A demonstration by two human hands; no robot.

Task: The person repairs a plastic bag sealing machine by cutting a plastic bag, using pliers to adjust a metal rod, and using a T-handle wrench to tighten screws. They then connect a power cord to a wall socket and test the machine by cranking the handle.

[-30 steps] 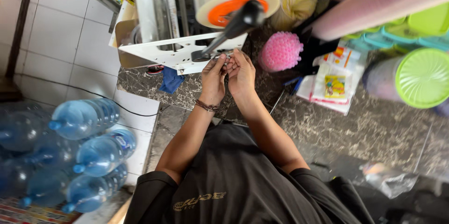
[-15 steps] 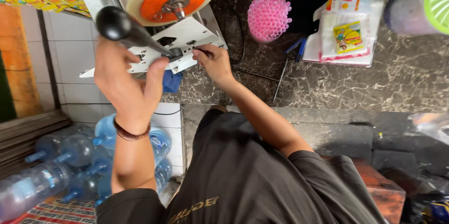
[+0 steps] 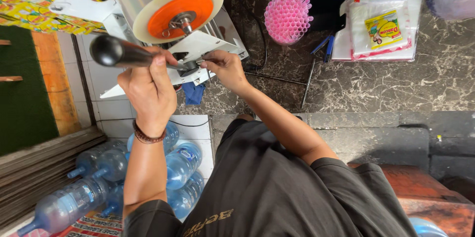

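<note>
A: Since the frame half a second back, the left hand has closed round the black lever handle; before, it was only reaching up beside the knob. The right hand has hardly shifted.

B: So what is each hand doing?

A: The left is wrapped in a fist on the handle, at about ten o'clock from the person's chest. The right, at twelve o'clock, pinches something small at the edge of the white sealing machine; what it pinches I cannot tell.

B: And the film?

A: The clear film roll with its orange core sits on top of the machine, at eleven o'clock. A pink bundle of straws stands at one o'clock on the marble counter.

B: What could go wrong?

A: I judge the right fingertips are close under the lever's path. If the handle is pulled down while they are there, they could be nipped or scorched, and the film may crease.
</note>
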